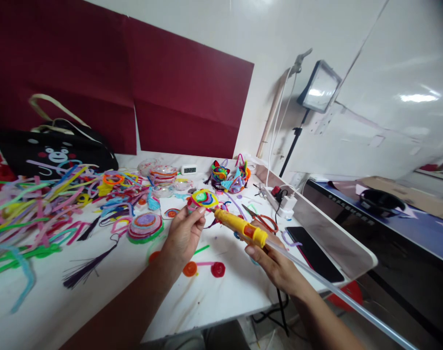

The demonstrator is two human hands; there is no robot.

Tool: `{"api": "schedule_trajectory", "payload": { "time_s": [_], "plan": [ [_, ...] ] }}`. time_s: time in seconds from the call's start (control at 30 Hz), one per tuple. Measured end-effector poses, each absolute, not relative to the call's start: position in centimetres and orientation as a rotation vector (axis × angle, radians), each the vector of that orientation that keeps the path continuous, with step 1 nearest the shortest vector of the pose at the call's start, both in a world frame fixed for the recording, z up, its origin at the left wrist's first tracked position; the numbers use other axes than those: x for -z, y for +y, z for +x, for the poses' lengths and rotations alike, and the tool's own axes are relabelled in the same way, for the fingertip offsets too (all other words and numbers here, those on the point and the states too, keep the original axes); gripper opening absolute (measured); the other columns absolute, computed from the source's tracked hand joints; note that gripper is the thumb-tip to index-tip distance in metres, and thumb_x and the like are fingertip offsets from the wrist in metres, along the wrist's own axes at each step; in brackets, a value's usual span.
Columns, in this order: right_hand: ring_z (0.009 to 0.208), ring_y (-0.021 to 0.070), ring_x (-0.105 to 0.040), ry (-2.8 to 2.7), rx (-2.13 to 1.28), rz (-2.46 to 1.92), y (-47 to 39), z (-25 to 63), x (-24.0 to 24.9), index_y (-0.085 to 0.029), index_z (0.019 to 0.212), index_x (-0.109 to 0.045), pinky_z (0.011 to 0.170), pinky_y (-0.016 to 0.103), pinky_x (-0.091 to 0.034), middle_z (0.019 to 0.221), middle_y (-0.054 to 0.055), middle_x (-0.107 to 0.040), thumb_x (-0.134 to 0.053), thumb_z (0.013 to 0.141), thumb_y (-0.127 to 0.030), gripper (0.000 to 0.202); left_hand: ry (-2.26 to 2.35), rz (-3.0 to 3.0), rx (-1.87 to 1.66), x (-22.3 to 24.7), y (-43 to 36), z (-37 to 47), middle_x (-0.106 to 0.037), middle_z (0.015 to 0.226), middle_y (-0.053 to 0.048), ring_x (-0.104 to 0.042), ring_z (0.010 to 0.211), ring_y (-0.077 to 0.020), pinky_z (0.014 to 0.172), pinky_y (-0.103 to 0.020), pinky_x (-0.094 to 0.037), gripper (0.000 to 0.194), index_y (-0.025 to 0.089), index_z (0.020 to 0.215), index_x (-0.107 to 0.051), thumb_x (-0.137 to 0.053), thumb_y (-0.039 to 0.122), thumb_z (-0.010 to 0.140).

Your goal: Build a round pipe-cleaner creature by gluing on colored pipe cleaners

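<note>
My left hand [186, 231] pinches a small colourful pipe-cleaner piece [203, 198] with yellow, blue and red bands. In my right hand [274, 260] is a yellow hot glue gun [241, 227], its nozzle pointing at the edge of that piece. A long clear glue stick [338, 291] runs out of the gun's back end past my right forearm. Below the hands, an orange coil [189, 269] and a red coil [218, 270] lie on the white table [214, 306]. Scissors with orange handles [267, 222] rest just beyond my right hand.
Loose pipe cleaners [42, 209] pile up on the left, before a black bag [57, 150]. A round coiled disc [145, 227] and a dark tassel [92, 260] lie nearer. On the right are a black phone [314, 253] and a power strip [285, 206]. A small clock [188, 169] stands behind.
</note>
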State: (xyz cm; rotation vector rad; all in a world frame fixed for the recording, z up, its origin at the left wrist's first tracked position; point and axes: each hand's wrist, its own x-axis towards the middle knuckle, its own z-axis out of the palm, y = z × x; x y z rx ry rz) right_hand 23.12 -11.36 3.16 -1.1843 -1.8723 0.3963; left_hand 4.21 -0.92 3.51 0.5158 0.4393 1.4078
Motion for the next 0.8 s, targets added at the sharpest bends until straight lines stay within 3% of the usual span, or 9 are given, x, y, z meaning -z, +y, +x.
{"api": "schedule_trajectory", "payload": {
  "time_s": [0.8],
  "plan": [
    [0.089, 0.0219, -0.058, -1.792, -0.436, -1.089, -11.64, 22.77, -3.81, -0.023, 0.104, -0.059, 0.079, 0.033, -0.047, 0.098, 0.005, -0.06, -0.055, 0.092, -0.039, 0.02, 0.411, 0.528, -1.393, -3.64, -1.03, 4.14, -0.061, 0.064, 0.002, -0.055, 0.058, -0.0048, 0.048, -0.01, -0.047, 0.026, 0.012, 0.06, -0.063, -0.086, 0.005, 0.05]
  ]
}}
